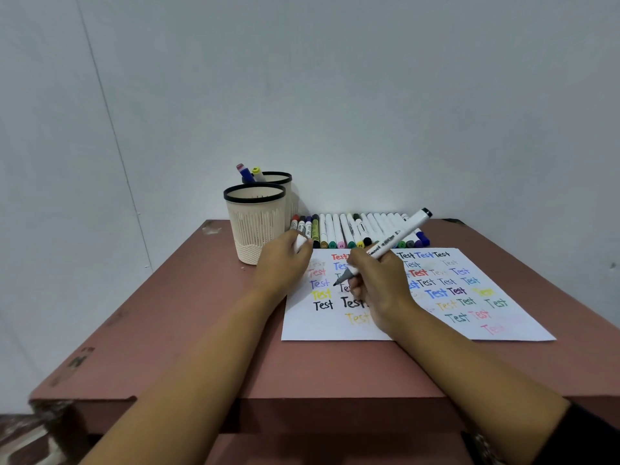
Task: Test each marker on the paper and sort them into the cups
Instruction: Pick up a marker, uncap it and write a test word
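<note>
My right hand (379, 283) grips a white marker (396, 239) with a dark grey tip that points down at the white paper (335, 327). The paper carries several coloured "Test" words. My left hand (285, 260) rests on the paper's top left corner and holds a white marker cap (299, 243) in curled fingers. A row of several markers (339, 229) lies along the wall behind the paper. Two beige cups with black rims stand at the back left: the near cup (255, 226) shows nothing inside from here, and the far cup (281, 178) holds two markers (250, 172).
The brown table (174, 323) meets a pale wall at the back; its front edge (255, 397) lies near me. Bare tabletop stretches to the left of the paper and in front of it.
</note>
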The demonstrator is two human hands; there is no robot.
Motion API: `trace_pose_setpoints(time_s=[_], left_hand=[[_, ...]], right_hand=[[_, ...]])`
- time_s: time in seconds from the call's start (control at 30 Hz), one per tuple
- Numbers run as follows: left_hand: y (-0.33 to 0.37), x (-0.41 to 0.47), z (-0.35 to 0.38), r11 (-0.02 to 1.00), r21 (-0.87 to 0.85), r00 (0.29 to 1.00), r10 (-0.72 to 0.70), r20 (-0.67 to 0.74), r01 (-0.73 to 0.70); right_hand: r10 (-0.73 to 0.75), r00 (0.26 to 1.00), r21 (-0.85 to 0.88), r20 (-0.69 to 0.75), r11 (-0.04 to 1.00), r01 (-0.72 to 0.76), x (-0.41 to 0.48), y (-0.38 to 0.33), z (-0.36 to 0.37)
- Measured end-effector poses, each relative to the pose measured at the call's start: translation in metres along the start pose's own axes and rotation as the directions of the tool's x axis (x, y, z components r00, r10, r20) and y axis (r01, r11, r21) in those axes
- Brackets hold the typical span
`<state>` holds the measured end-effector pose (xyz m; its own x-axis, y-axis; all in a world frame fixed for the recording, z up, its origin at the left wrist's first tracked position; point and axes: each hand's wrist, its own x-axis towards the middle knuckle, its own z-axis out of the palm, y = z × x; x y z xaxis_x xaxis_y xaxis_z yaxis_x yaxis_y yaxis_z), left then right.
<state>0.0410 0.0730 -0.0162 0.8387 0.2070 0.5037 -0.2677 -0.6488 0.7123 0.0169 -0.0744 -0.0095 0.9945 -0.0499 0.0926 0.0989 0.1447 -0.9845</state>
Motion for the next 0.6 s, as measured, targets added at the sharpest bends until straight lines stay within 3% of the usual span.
trace_pose_setpoints(time_s=[0.17, 0.33, 0.5, 0.6], left_hand=[[0.006, -0.003, -0.002, 0.999, 0.018, 0.999, 0.032, -0.017, -0.032], [0.013, -0.007, -0.001, 0.988, -0.135, 0.988, -0.061, 0.144, 0.081], [0.008, -0.006, 0.000, 0.987, -0.131, 0.977, -0.062, 0.204, 0.090], [0.007, -0.006, 0.000, 0.970, -0.222, 0.978, -0.056, 0.199, 0.101]], right_hand=[[0.101, 0.992, 0.089, 0.071, 0.990, -0.107, 0.004, -0.003, -0.004], [0.150, 0.986, 0.230, 0.077, 0.959, -0.164, 0.005, -0.012, -0.007], [0.102, 0.993, 0.284, 0.060, 0.952, -0.115, 0.009, -0.017, -0.010], [0.084, 0.995, 0.297, 0.052, 0.950, -0.095, 0.012, -0.017, -0.012]])
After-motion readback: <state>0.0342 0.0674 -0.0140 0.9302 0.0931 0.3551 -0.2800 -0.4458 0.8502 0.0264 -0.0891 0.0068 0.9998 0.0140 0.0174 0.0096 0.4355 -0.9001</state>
